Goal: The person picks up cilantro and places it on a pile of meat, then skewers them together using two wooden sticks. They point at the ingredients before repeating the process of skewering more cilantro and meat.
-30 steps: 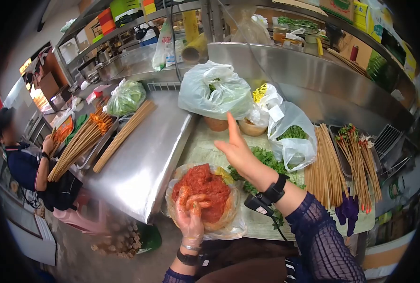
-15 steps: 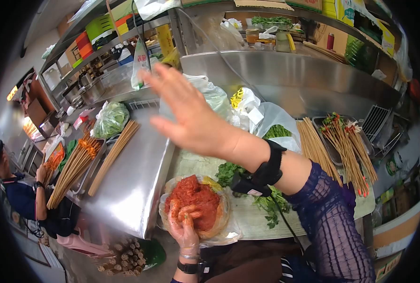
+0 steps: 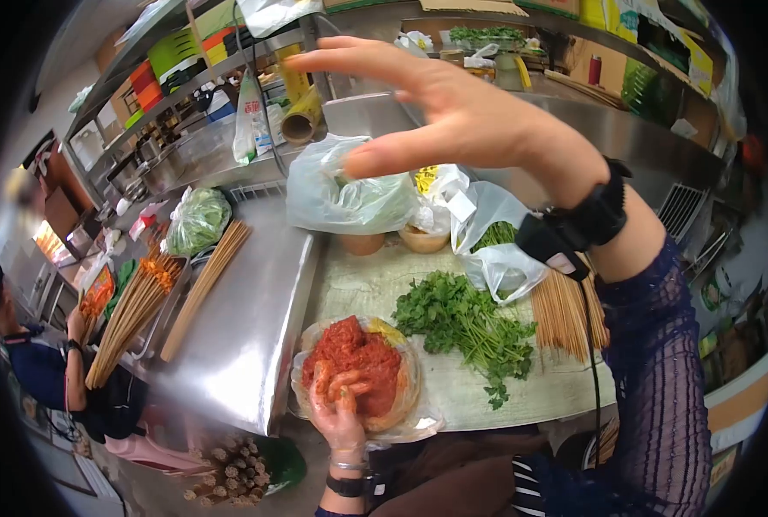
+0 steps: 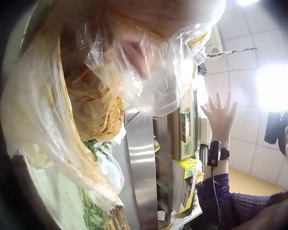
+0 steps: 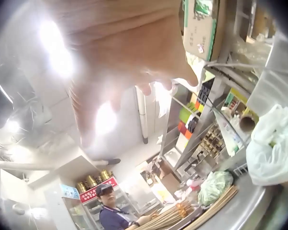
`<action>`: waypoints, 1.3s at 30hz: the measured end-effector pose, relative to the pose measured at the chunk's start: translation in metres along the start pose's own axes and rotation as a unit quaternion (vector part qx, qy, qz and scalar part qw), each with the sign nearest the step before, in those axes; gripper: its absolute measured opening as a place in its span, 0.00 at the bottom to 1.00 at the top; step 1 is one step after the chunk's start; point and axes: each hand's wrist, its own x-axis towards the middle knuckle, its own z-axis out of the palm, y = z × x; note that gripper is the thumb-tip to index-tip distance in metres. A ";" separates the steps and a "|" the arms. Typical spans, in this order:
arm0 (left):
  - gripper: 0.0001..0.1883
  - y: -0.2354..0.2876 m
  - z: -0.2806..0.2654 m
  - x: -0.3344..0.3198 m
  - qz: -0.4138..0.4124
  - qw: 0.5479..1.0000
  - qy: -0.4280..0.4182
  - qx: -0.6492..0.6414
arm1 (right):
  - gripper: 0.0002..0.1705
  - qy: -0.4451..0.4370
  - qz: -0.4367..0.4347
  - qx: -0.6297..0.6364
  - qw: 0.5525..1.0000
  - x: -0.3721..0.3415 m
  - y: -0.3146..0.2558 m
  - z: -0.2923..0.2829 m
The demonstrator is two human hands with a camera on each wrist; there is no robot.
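My left hand [image 3: 339, 414], in a clear plastic glove smeared red, rests against the red minced mixture [image 3: 354, 345] with its fingers loosely curled. The mixture fills a plastic-lined bowl [image 3: 414, 379] near the front edge of the worktop. In the left wrist view the glove's clear plastic [image 4: 153, 81] covers much of the picture. My bare right hand [image 3: 453, 112] is raised high over the worktop, fingers spread and nothing in them. From below, the left wrist view also shows this right hand [image 4: 219, 115] lifted toward the ceiling.
Cilantro [image 3: 466, 323] lies right of the bowl. Behind stand a white bag of greens [image 3: 349, 194] and another plastic bag [image 3: 496, 246]. Bamboo skewers [image 3: 565, 314] lie at right, more skewers [image 3: 207, 289] on the steel counter [image 3: 250, 332]. A person [image 3: 35, 362] works at far left.
My right hand has swept up, first to the left, then back right, from over the cilantro to high above the worktop. The left hand stays at the mixture. The head view has shifted slightly.
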 end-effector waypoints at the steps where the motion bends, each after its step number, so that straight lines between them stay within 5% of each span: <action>1: 0.26 0.006 0.000 0.004 -0.004 1.000 0.001 -0.013 | 0.47 -0.021 -0.008 0.011 1.000 -0.005 -0.001 -0.008; 6: 0.40 0.103 0.003 0.046 0.049 0.990 -0.128 0.033 | 0.31 -0.180 0.037 0.189 0.965 -0.017 -0.018 0.005; 9: 0.42 0.155 0.014 0.090 0.089 0.970 -0.216 0.064 | 0.33 -0.167 -0.110 0.097 0.975 -0.006 -0.035 0.018; 11: 0.43 0.186 0.033 0.109 0.196 0.954 -0.195 0.119 | 0.37 -0.153 -0.153 0.069 0.974 0.003 -0.053 0.020; 15: 0.45 0.210 0.028 0.112 0.208 0.962 -0.130 0.117 | 0.45 0.024 -0.103 0.060 0.993 -0.004 -0.040 0.016; 19: 0.46 0.138 0.014 0.112 0.216 0.972 0.008 0.088 | 0.55 0.211 -0.019 0.107 0.971 -0.039 0.000 0.065; 24: 0.51 0.039 0.008 0.059 0.077 0.991 0.042 0.097 | 0.66 0.205 0.309 0.311 0.875 -0.132 0.012 0.172; 29: 0.55 0.033 0.020 0.006 0.079 0.986 -0.010 0.146 | 0.63 0.204 0.386 0.484 0.758 -0.196 -0.021 0.209; 32: 0.56 0.039 0.032 -0.004 0.012 0.999 -0.037 -0.038 | 0.60 0.170 0.421 0.621 0.639 -0.183 -0.057 0.188; 36: 0.56 0.095 0.039 0.035 0.121 0.991 -0.048 -0.016 | 0.62 0.164 0.323 0.634 0.684 -0.134 -0.079 0.140; 39: 0.57 0.149 0.048 0.054 0.209 0.973 -0.090 -0.032 | 0.64 0.206 0.171 0.569 0.778 -0.099 -0.087 0.103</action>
